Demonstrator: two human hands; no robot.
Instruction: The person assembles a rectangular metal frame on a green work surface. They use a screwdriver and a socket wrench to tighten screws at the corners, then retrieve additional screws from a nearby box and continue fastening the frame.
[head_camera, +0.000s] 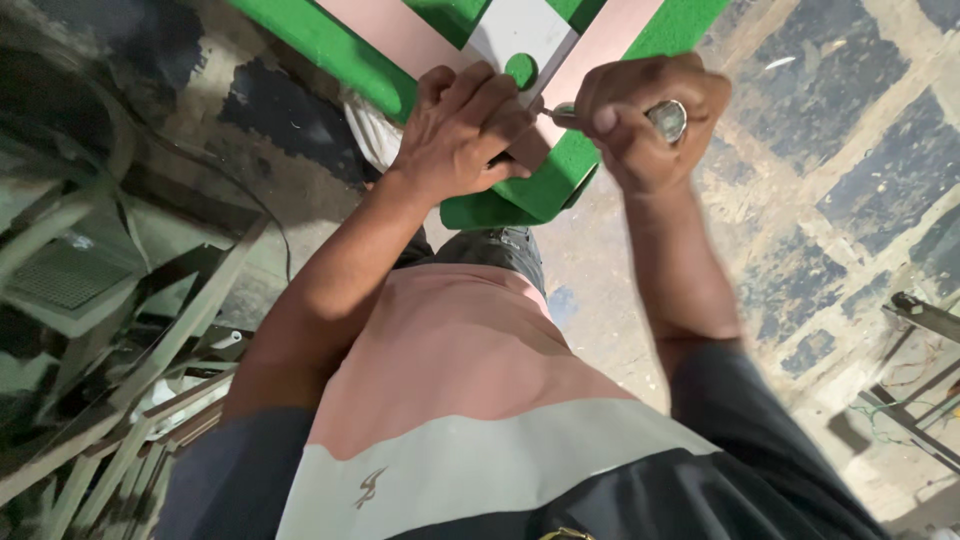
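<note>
Hands work at the near corner of one green panel (560, 175), which fills the top middle of the head view and carries pale pink and white sections.

Left hand (462, 125): palm down, fingers curled and pressed flat on the panel just short of its near corner, wrist bent, forearm running down toward the body. It bears on the panel surface; what lies under the fingers cannot be told.

Right hand (645, 115): closed in a fist around one thin metal tool (560, 113), whose tip points left toward the left hand's fingertips. One ring (668, 120) with a large round face sits on a finger of this hand. The forearm runs down and to the right.

One round green spot (520, 70) shows on the white section, just beyond the left hand's fingers. The two hands are near each other, almost touching at the tool tip.
</note>
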